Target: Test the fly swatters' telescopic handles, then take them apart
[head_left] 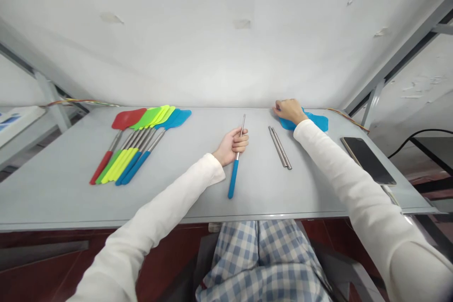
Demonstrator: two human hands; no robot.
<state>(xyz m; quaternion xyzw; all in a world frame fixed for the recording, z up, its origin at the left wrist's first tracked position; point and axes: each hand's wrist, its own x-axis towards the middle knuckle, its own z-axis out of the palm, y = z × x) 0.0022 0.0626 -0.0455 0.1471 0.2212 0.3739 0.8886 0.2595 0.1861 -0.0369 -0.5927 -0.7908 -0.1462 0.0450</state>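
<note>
The left hand (232, 146) has its fingers wrapped around one metal rod with a blue handle (232, 180); the bare end of the rod stands up past the fingers, and the handle points toward the near edge of the bench (198, 203). The right hand (290, 110) is at the far side of the bench, over blue flat pieces (316, 121); its fingers are curled, but I cannot tell whether they grip anything, and the hand hides too much to count the pieces surely. Between the two hands, nearer the right, lie two loose metal rods (280, 147), side by side. On the left of the bench is a fanned row of long-handled flat-headed tools (138, 144): one red, one green, at least two yellow and two blue, their heads toward the wall (198, 47) and their handles toward the person. The yellow ones overlap, so their exact number is unclear. One phone (368, 159) with a dark screen lies at the right end, beside the right sleeve (339, 184).
</note>
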